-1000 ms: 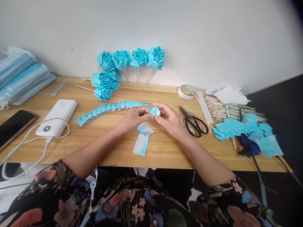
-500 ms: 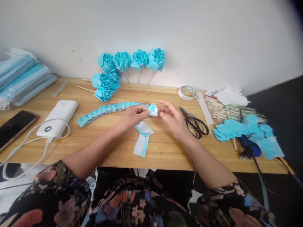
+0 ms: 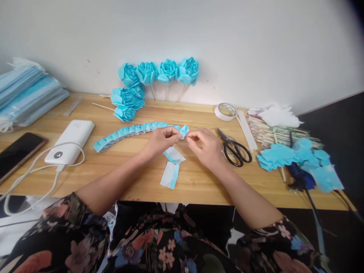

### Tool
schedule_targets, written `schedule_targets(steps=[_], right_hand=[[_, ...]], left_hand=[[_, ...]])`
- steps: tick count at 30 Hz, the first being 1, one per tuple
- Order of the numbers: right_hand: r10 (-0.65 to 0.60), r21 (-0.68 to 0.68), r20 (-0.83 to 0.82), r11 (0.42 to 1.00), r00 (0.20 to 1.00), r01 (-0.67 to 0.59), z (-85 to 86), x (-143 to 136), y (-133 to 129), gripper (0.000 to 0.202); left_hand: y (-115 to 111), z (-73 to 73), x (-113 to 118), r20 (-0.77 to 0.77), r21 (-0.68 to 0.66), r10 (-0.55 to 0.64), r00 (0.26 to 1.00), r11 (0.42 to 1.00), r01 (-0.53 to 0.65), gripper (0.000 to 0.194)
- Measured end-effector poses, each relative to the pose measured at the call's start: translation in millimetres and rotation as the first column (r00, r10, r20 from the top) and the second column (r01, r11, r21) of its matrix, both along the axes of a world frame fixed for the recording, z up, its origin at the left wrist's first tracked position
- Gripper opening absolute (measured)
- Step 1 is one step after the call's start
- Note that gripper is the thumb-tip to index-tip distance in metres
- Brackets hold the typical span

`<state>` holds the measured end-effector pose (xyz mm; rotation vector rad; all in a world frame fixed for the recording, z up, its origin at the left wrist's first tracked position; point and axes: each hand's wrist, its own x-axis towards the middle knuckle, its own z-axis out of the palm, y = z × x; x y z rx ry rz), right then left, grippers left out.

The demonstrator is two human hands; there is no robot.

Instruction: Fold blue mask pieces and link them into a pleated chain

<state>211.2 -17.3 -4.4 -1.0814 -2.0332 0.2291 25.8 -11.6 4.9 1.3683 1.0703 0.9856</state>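
Observation:
A small folded blue-and-white fabric piece [image 3: 184,130] is held up over the table between my hands. My left hand [image 3: 162,139] pinches its left side between thumb and fingertips. At its right edge, my right hand [image 3: 205,146] has its thumb and forefinger pressed together. A long pleated blue strip [image 3: 129,132] curves away to the left behind my left hand; where it meets the folded piece is partly hidden by my fingers. Below my hands lie two flat two-tone pieces, an upper rectangle [image 3: 175,154] and a lower rectangle [image 3: 167,175], touching at their ends.
Black scissors [image 3: 236,149] and a tape roll [image 3: 225,112] lie to the right. Beyond them are a pile of sticks [image 3: 263,132] and blue fabric scraps [image 3: 327,176]. Blue fabric flowers [image 3: 167,71] lean on the wall. At left are a power bank [image 3: 74,138], phone [image 3: 21,151] and masks [image 3: 31,96].
My right fingers have moved slightly left and closed in on the folded piece's right edge, covering the white patch seen there before. My left hand stays nearly in place.

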Motion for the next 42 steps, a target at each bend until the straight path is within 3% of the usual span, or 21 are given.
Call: schedule_targets(steps=[10, 27, 30, 35, 39, 42], right_hand=[[0.012, -0.120, -0.022, 0.993, 1.000, -0.014, 0.4, -1, 0, 0.007], [0.067, -0.186, -0.088, 0.979, 0.994, -0.082, 5.4, 0, -1, 0.011], [0.073, -0.284, -0.197, 0.950, 0.978, -0.128, 7.3, 3, -1, 0.013], [-0.079, -0.466, -0.482, 0.867, 0.873, -0.179, 0.3, 5, 5, 0.013], [-0.032, -0.542, -0.622, 0.739, 0.783, -0.400, -5.7, 3, 8, 0.038], [-0.009, -0.536, -0.625, 0.732, 0.781, -0.421, -5.7, 1, 8, 0.041]], left_hand=[[-2, -1.6, 1, -0.071, 0.079, -0.005, 0.997, 0.997, 0.011, 0.017], [-1, -0.8, -2, -0.031, 0.036, -0.036, 0.999, 0.999, 0.037, 0.016], [1, -1.1, -3, 0.025, -0.038, -0.006, 1.000, 0.999, 0.007, 0.022], [2, -3.9, -5, 0.130, -0.114, 0.035, 0.991, 0.993, -0.020, 0.030], [1, -2.3, -3, 0.105, -0.107, -0.029, 0.994, 0.993, 0.040, 0.028], [0, 0.7, -3, 0.041, -0.085, -0.058, 0.997, 0.994, 0.062, 0.028]])
